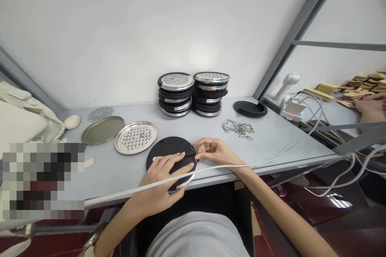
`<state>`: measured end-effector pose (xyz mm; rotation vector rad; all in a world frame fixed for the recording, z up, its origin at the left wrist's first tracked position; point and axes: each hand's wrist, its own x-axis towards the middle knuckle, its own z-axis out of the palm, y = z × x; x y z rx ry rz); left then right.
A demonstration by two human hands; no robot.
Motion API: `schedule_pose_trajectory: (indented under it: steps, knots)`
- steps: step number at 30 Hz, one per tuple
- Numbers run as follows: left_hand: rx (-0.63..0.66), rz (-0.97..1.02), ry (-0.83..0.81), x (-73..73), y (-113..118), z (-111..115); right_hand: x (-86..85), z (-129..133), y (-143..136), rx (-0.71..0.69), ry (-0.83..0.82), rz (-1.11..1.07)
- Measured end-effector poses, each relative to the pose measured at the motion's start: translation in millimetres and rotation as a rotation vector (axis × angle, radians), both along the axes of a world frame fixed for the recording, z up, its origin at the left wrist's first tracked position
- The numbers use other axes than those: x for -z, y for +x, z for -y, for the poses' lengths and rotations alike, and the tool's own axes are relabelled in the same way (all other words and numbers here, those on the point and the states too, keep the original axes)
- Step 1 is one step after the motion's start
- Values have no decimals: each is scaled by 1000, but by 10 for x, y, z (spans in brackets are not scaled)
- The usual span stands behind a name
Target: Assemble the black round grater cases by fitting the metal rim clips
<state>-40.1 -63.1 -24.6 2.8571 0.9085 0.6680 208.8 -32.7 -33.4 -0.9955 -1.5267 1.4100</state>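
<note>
A round black grater case [171,146] lies flat at the table's front edge, a strip of its metal rim showing on the right. My left hand [165,174] rests on top of it with fingers spread. At the case's right edge, my right hand [212,151] pinches a small metal clip [194,150]. Left of the case are a round metal grater disc [135,137] with raised teeth and a plain olive-toned metal disc [102,130]. Loose metal clips [239,128] lie in a heap to the right, in front of a black round holder [250,109].
Two stacks of black-rimmed graters [175,95] stand by the wall. A white cable [223,167] crosses above my forearms. A cream bag [24,116] sits at left. On the right are a power strip [292,108] and another person's hand [370,106] by yellowish pieces.
</note>
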Motion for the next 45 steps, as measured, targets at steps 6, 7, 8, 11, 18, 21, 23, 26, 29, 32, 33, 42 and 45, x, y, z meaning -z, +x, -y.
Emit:
schedule_pose_trajectory:
  steps: [6, 7, 8, 11, 18, 21, 23, 26, 29, 32, 33, 42, 45]
  knots:
    - [5, -1, -5, 13, 4, -3, 9, -14, -15, 12, -16, -12]
    - [5, -2, -4, 13, 5, -3, 12, -16, -14, 10, -16, -13]
    - [3, -1, -2, 13, 6, -3, 15, -18, -12, 7, -16, -14]
    - [1, -1, 5, 10, 7, -5, 17, -20, -6, 5, -13, -9]
    - [1, 6, 22, 14, 7, -8, 2, -22, -6, 9, -5, 9]
    - [3, 6, 24, 10, 7, -8, 3, -21, -4, 7, -6, 14]
    - [2, 10, 27, 7, 8, -9, 5, -20, -2, 5, -8, 11]
    - [2, 12, 25, 4, 11, -10, 5, -19, -2, 6, -7, 10]
    - [6, 16, 20, 5, 12, -8, 0, -15, -2, 9, -5, 23]
    - [6, 14, 15, 4, 9, -5, -1, -12, -2, 10, -5, 24]
    - [4, 11, 13, 3, 7, -4, 0, -11, -2, 9, -4, 22]
    - [1, 5, 9, 0, 13, -2, -2, -16, -6, -8, 21, 9]
    - [3, 8, 8, -2, 13, -1, -6, -11, -6, -9, 23, 11]
